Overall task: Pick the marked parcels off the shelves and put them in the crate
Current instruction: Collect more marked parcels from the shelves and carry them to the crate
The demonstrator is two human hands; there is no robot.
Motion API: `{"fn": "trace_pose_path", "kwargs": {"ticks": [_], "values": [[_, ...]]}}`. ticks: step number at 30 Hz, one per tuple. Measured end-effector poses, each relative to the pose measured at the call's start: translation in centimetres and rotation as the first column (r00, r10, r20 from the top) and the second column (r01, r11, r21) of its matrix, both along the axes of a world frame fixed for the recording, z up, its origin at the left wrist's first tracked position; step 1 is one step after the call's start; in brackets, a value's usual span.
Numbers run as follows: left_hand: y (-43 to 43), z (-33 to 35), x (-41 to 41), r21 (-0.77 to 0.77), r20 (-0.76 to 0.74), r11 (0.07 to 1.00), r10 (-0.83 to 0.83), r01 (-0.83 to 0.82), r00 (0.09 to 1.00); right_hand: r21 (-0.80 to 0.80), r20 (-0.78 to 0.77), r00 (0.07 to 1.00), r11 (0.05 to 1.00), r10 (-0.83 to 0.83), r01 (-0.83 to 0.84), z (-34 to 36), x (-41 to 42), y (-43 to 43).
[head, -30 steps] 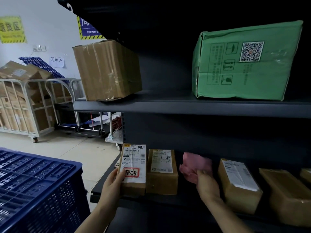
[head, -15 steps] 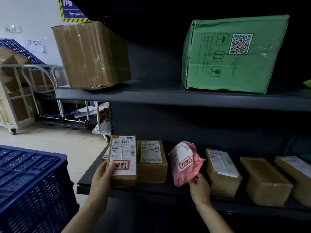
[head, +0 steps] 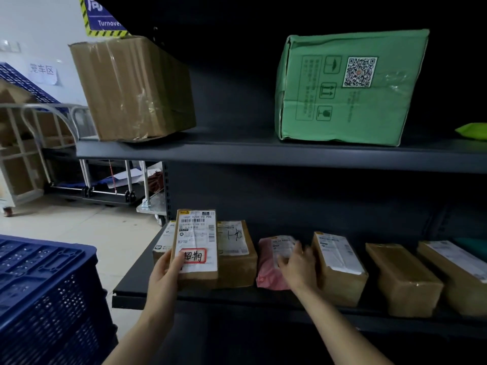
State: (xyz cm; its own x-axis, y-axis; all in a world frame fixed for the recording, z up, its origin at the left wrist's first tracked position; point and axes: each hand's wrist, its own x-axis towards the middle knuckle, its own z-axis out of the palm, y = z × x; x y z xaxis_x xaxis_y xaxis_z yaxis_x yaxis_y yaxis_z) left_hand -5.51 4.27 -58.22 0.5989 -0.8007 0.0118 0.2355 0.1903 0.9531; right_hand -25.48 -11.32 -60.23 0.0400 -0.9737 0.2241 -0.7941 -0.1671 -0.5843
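Brown cardboard fills my left hand (head: 163, 276): its fingers are clamped on the marked parcel (head: 196, 241), with the thumb pressed on the white label just beside the red-framed stamp and the rest hidden behind the box. I hold the parcel upright, label toward me, at the left front of the lower shelf (head: 232, 299). I cannot tell whether its bottom edge touches the shelf. A smaller box (head: 160, 241) shows just behind it, and a box with a hand-lettered label (head: 235, 255) stands touching its right side. My right hand (head: 297, 268) lies on the pink bag (head: 267, 270), which rests on the same shelf between the hand-lettered box and a taped brown box (head: 338, 270). The fingers reach across the bag's label, but they are blurred, so I cannot tell whether they lie loose or pinch the plastic. Two more brown boxes (head: 403, 280) sit further right along the shelf. On the upper shelf (head: 237, 154) a large brown carton (head: 131, 85) stands at the left end, well apart from a green carton (head: 347, 88) printed with a square code. The blue crate (head: 47, 285) is at my lower left, near the shelf's left end. Metal cage trolleys (head: 26, 143) loaded with cartons stand on the floor beyond it.
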Motion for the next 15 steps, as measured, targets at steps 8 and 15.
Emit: {"fn": "trace_pose_path", "kwargs": {"ticks": [8, 15], "values": [[0.2, 0.0, 0.1, 0.031, 0.004, 0.999, -0.02, 0.02, 1.0, 0.026, 0.19, 0.982, 1.0, 0.007, -0.012, -3.5, -0.4, -0.5], [0.2, 0.1, -0.4, 0.045, 0.014, 0.999, -0.027, 0.027, 1.0, -0.197, 0.215, 0.973, 0.98, 0.081, -0.038, -4.6, -0.9, 1.3]]}}
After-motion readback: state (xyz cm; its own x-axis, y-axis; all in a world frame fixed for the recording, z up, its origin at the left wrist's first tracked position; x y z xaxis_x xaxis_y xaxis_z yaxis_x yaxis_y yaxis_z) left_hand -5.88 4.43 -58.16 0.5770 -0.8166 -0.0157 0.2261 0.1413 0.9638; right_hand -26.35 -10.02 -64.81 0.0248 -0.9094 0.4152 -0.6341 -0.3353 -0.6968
